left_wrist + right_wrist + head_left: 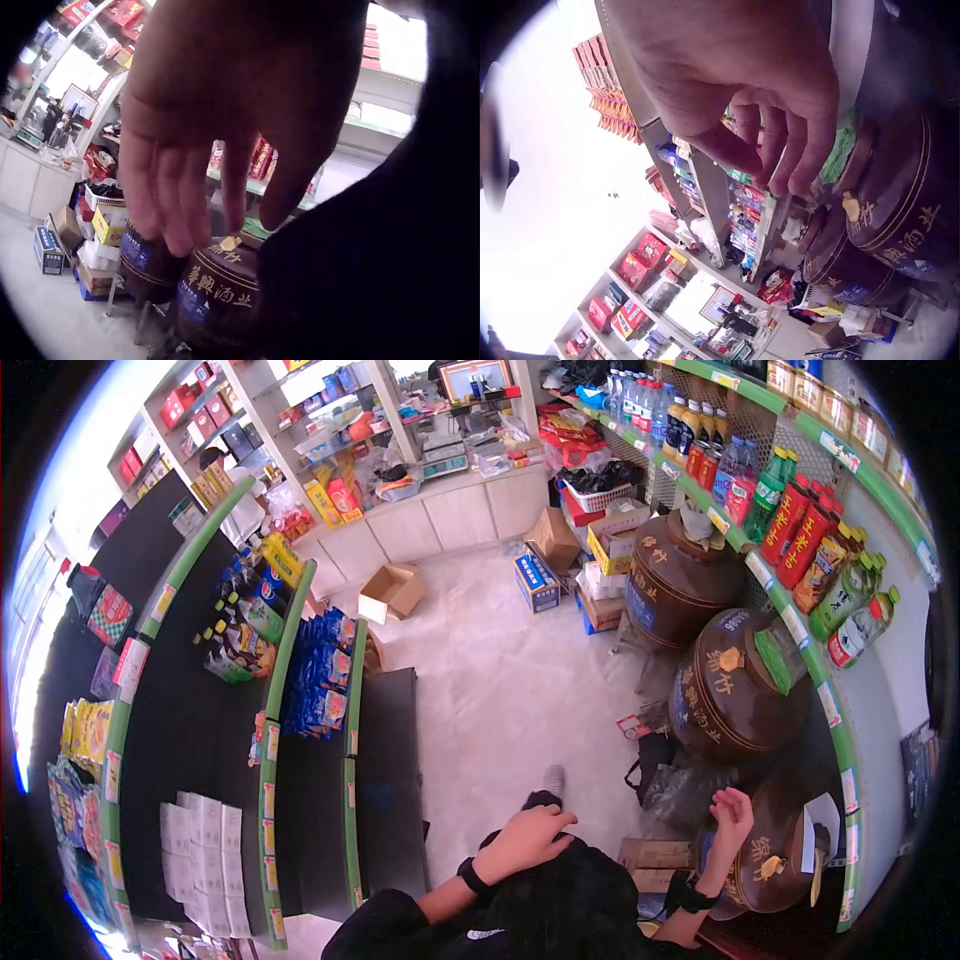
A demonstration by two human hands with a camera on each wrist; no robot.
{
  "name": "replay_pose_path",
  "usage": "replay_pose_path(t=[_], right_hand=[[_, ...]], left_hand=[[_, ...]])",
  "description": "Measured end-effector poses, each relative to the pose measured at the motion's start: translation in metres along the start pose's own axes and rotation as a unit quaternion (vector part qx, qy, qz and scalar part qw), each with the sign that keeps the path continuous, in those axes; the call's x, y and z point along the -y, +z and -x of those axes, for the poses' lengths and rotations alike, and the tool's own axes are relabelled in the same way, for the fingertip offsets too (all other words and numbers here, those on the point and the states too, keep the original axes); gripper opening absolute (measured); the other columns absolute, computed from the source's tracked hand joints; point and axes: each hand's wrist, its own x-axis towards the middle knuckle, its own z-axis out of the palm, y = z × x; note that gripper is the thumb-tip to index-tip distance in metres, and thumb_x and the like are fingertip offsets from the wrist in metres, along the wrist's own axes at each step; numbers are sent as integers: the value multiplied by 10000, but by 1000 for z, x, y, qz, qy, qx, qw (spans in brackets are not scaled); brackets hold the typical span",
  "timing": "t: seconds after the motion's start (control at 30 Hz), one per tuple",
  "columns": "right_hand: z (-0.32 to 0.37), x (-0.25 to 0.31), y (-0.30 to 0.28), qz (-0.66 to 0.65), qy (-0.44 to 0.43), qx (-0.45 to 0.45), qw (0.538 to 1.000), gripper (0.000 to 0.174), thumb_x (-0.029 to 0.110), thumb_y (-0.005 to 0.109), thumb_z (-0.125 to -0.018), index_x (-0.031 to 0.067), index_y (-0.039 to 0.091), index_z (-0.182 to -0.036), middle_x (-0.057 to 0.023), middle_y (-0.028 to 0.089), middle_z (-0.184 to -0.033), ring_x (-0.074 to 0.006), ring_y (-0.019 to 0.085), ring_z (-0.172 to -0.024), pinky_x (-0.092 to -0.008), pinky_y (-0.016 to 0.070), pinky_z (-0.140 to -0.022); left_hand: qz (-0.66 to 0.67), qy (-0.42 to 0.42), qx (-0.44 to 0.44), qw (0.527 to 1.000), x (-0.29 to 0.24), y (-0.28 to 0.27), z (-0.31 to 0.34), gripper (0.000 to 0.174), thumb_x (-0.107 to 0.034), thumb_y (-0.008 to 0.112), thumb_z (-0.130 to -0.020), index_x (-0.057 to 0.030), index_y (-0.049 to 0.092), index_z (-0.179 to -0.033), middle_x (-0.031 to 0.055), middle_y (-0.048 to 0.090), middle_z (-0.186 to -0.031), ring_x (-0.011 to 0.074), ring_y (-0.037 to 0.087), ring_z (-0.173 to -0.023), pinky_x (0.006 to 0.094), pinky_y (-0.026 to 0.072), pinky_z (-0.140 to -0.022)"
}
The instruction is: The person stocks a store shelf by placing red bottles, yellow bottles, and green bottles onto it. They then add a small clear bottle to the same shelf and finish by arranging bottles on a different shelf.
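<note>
My left hand (528,842) hangs in front of the dark clothing, its fingers relaxed and nothing in its grasp. In the left wrist view its fingers dangle loosely, overlapping the brown wine jars behind. Raised at the right, my right hand (732,822) has loosely bent fingers and holds nothing. Closest to it is a brown jar (770,850) with gold lettering, which it partly overlaps in the head view. Beyond stand a second brown jar (735,705) with green plastic at its top and a third jar (670,600) with a cloth-like cover.
Drink bottles (770,485) line the green-edged right shelf. On the left, shelves hold blue snack packs (318,675) and stacked white boxes (205,860). An open carton (392,593) and a blue box (537,583) sit on the pale floor (490,690). A counter (450,520) crosses the back.
</note>
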Motion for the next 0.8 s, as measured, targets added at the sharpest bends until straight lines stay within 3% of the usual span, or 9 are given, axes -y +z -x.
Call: replay_pose_path(t=[0.2,0.33,0.5,0.63,0.8], right_hand=[[-11,-7,19,12,24,2,1000,209,-6,590,-920,13,626,-1124,-64,675,-1020,-156,646,-935,-286,525,-799],[-37,-16,84,22,26,75,997,209,-1,604,-905,5,625,-1113,-72,679,-1007,-152,646,-913,-281,529,-766],[-55,1,242,27,48,216,975,208,2,617,-896,-1,631,-1104,-81,691,-972,-143,659,-860,-264,540,-727],[-55,7,384,53,9,340,939,243,33,608,-901,11,628,-1142,-108,699,-1036,-184,680,-926,-305,558,-780],[0,33,556,28,6,491,871,240,24,609,-910,11,630,-1148,-107,704,-1040,-191,684,-944,-312,567,-797]], left_hand=[[-6,21,2,1000,13,-16,2,328,-269,638,-918,-68,647,-1176,158,659,-1017,354,648,-955,450,536,-795],[2,-32,-12,999,43,-41,20,342,-291,634,-923,-73,645,-1187,159,657,-1040,351,645,-974,452,532,-820],[8,-123,-111,986,109,-89,65,353,-305,636,-921,-86,649,-1199,158,658,-1029,356,643,-971,450,527,-835],[11,-204,-204,957,160,-150,109,352,-316,641,-917,-84,658,-1182,155,660,-1018,353,642,-965,449,522,-834],[-17,-283,-303,910,219,-209,162,299,-284,651,-908,-100,664,-1143,130,672,-1018,341,651,-966,434,531,-822]])
